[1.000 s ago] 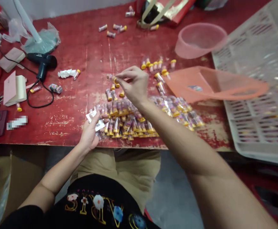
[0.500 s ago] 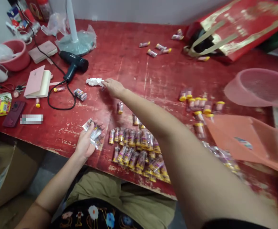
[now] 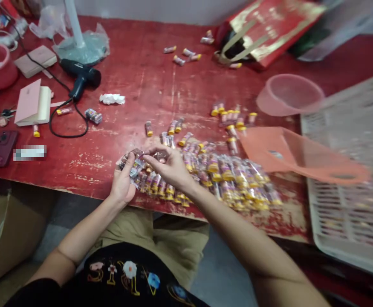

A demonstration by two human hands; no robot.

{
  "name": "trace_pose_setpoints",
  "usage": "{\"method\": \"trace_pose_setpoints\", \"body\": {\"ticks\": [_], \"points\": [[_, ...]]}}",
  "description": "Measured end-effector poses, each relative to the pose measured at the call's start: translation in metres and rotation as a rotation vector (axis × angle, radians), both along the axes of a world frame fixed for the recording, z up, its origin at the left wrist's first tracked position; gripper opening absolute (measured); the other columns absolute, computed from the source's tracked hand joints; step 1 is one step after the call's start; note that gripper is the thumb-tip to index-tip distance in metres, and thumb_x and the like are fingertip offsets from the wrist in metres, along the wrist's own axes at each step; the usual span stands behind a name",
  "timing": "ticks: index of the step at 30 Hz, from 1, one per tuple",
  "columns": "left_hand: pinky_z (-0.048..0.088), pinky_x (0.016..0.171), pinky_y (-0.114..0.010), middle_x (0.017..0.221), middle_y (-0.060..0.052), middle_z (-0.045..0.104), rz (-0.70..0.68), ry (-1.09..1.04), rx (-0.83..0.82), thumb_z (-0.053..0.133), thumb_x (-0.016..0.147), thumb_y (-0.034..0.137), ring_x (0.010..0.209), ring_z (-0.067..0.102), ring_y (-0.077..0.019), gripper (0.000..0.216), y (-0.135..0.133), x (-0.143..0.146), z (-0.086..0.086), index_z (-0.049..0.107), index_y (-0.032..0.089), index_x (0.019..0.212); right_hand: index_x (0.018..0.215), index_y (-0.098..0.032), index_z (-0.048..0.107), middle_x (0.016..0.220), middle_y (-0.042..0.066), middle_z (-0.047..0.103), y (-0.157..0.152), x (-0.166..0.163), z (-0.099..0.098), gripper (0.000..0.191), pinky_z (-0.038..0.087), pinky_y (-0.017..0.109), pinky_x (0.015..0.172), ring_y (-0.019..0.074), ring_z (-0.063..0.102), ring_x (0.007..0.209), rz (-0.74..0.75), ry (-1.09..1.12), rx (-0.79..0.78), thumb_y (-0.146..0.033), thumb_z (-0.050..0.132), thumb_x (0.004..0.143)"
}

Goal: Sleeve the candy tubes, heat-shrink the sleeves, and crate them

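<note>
My left hand (image 3: 122, 185) is closed around a small stack of printed clear plastic wrappers (image 3: 136, 169), its thumb lying on top. My right hand (image 3: 175, 169) has come up beside it, thumb and forefinger pinched at the stack's right edge, seemingly on one wrapper. Just below and right of the hands lie rows of small clear tubes with yellow caps (image 3: 227, 172), packed close together. A few more capped tubes (image 3: 148, 128) lie loose beyond my fingers. Crumpled white tissue (image 3: 112, 99) rests farther back on the red table (image 3: 138, 68).
A black hair dryer (image 3: 80, 79) with its looped cord, an open pink notebook (image 3: 33, 104) and a phone (image 3: 3, 148) lie to the left. On the right are a pink basin (image 3: 290, 94), an orange plastic piece (image 3: 269, 149) and a white crate (image 3: 317, 213). A red bag (image 3: 263, 30) lies at the back.
My right hand has drawn back from the white tissue to the wrappers in my left hand. The left hand still holds the stack. The view has turned to the right.
</note>
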State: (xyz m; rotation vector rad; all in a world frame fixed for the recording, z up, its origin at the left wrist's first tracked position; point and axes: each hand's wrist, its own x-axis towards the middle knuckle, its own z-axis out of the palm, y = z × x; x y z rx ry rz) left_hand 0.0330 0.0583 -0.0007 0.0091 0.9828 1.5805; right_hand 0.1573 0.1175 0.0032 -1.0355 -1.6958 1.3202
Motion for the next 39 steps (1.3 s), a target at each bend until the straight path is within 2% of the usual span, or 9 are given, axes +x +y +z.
{"method": "trace_pose_setpoints", "body": {"ticks": [7, 10, 12, 16, 21, 25, 28, 34, 39], "points": [[0.030, 0.040, -0.015, 0.062, 0.006, 0.062, -0.024, 0.219, 0.080, 0.100, 0.049, 0.041, 0.047, 0.050, -0.0025, 0.052, -0.029, 0.053, 0.012, 0.062, 0.014, 0.071, 0.076, -0.019, 0.069, 0.064, -0.001, 0.061, -0.074, 0.034, 0.005, 0.037, 0.046, 0.026, 0.059, 0.0113, 0.051, 0.057, -0.395, 0.190, -0.046, -0.055, 0.075, 0.082], [0.030, 0.040, -0.015, 0.060, 0.007, 0.059, -0.152, 0.175, 0.067, 0.100, 0.050, 0.039, 0.046, 0.049, -0.0022, 0.052, -0.036, 0.075, 0.019, 0.060, 0.014, 0.070, 0.076, -0.019, 0.065, 0.055, -0.004, 0.049, -0.092, 0.053, -0.002, 0.045, 0.039, 0.024, 0.049, 0.0094, 0.043, 0.049, -0.465, 0.312, -0.115, -0.063, 0.069, 0.085], [0.034, 0.042, -0.015, 0.065, 0.005, 0.063, -0.250, 0.108, 0.029, 0.100, 0.053, 0.036, 0.050, 0.053, -0.0039, 0.049, -0.040, 0.087, 0.024, 0.062, 0.013, 0.074, 0.090, -0.020, 0.067, 0.063, -0.002, 0.055, -0.106, 0.071, -0.006, 0.046, 0.043, 0.024, 0.048, 0.0110, 0.049, 0.052, -0.474, 0.410, -0.152, -0.065, 0.065, 0.086], [0.036, 0.043, -0.014, 0.078, 0.001, 0.071, -0.318, -0.002, -0.068, 0.097, 0.061, 0.024, 0.057, 0.059, -0.0055, 0.039, -0.046, 0.099, 0.033, 0.068, 0.012, 0.085, 0.127, -0.026, 0.063, 0.100, 0.004, 0.064, -0.145, 0.103, -0.006, 0.042, 0.059, 0.031, 0.075, 0.0153, 0.064, 0.081, -0.554, 0.323, -0.044, -0.047, 0.068, 0.091], [0.035, 0.042, -0.012, 0.079, 0.000, 0.071, -0.388, -0.085, -0.128, 0.092, 0.071, 0.020, 0.058, 0.060, -0.0047, 0.028, -0.050, 0.104, 0.036, 0.070, 0.012, 0.086, 0.131, -0.028, 0.056, 0.100, 0.003, 0.066, -0.182, 0.103, 0.000, 0.053, 0.061, 0.034, 0.088, 0.0176, 0.070, 0.093, -0.751, 0.275, 0.188, -0.029, 0.080, 0.084], [0.034, 0.043, -0.013, 0.076, 0.002, 0.069, -0.418, -0.045, -0.085, 0.092, 0.070, 0.024, 0.056, 0.057, -0.0034, 0.030, -0.056, 0.108, 0.034, 0.069, 0.013, 0.085, 0.112, -0.024, 0.063, 0.105, 0.006, 0.070, -0.186, 0.092, -0.003, 0.029, 0.060, 0.034, 0.087, 0.0183, 0.071, 0.098, -0.827, 0.281, 0.190, -0.031, 0.076, 0.087], [0.036, 0.047, -0.015, 0.077, 0.002, 0.069, -0.387, 0.088, -0.005, 0.094, 0.066, 0.026, 0.059, 0.058, -0.0048, 0.033, -0.062, 0.113, 0.032, 0.069, 0.013, 0.083, 0.119, -0.023, 0.064, 0.095, 0.004, 0.068, -0.178, 0.087, -0.009, 0.040, 0.059, 0.030, 0.074, 0.0164, 0.069, 0.085, -0.761, 0.369, -0.005, -0.038, 0.078, 0.084], [0.033, 0.045, -0.016, 0.069, 0.004, 0.063, -0.377, 0.159, 0.022, 0.097, 0.059, 0.025, 0.056, 0.054, -0.0044, 0.038, -0.065, 0.117, 0.025, 0.066, 0.014, 0.077, 0.069, -0.019, 0.062, 0.058, -0.006, 0.042, -0.155, 0.085, -0.024, 0.036, 0.039, 0.023, 0.050, 0.0082, 0.041, 0.051, -0.835, 0.493, -0.138, -0.049, 0.079, 0.081], [0.031, 0.045, -0.016, 0.073, 0.004, 0.063, -0.325, 0.156, -0.021, 0.095, 0.064, 0.033, 0.058, 0.055, -0.0048, 0.040, -0.052, 0.109, 0.026, 0.064, 0.016, 0.082, 0.108, -0.023, 0.066, 0.082, 0.000, 0.057, -0.167, 0.099, -0.018, 0.034, 0.045, 0.026, 0.054, 0.0103, 0.049, 0.060, -0.639, 0.494, -0.122, -0.053, 0.067, 0.091]]}}
